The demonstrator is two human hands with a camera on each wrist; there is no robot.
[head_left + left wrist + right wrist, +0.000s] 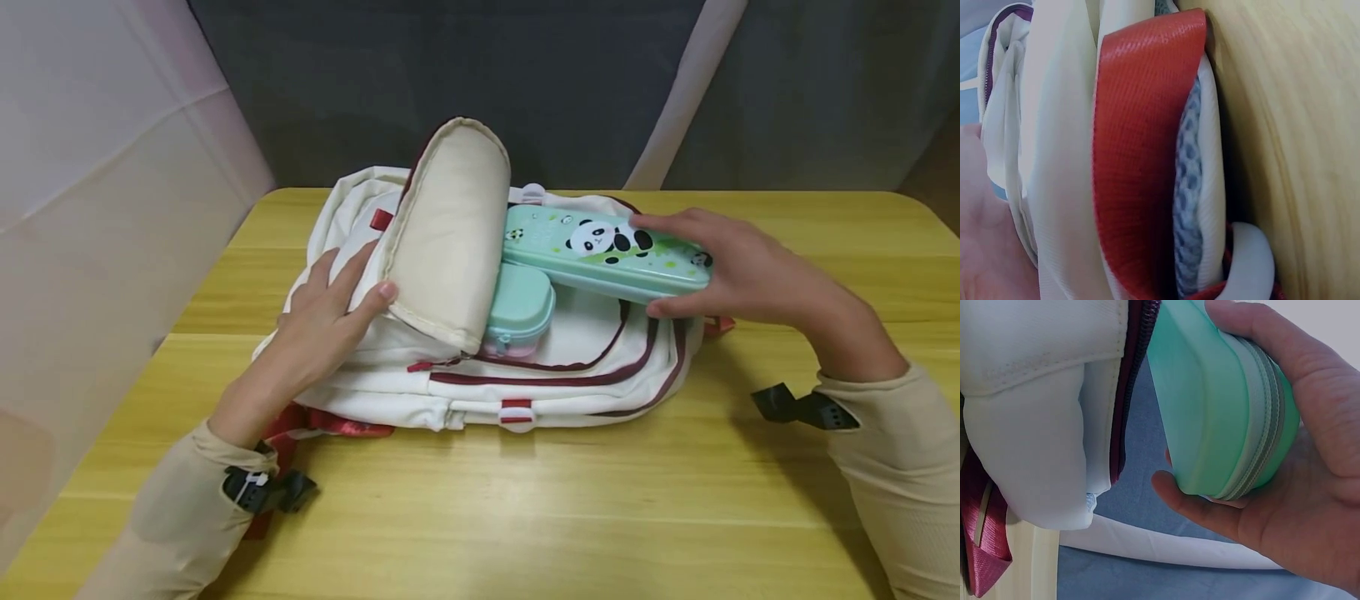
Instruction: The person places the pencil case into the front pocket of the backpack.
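A white backpack [352, 379] with dark red zips lies on the table, its front pocket unzipped and the cream-lined flap [453, 242] folded up toward the left. My left hand [315, 321] holds that flap at its lower left edge, thumb on the lining and the other fingers behind, against the bag. In my right hand [757, 271] is a mint green pencil case [600, 242] with a panda print, gripped at its right end. Its left end goes behind the flap. A smaller teal zipped case [522, 304] sits in the pocket below it, partly covered by the flap.
The wooden table [525, 508] extends in front of the bag and to both sides. A red strap [1141, 144] hangs at the bag's left end. Dark fabric [450, 67] stands behind the table, with a pale wall [112, 150] at left.
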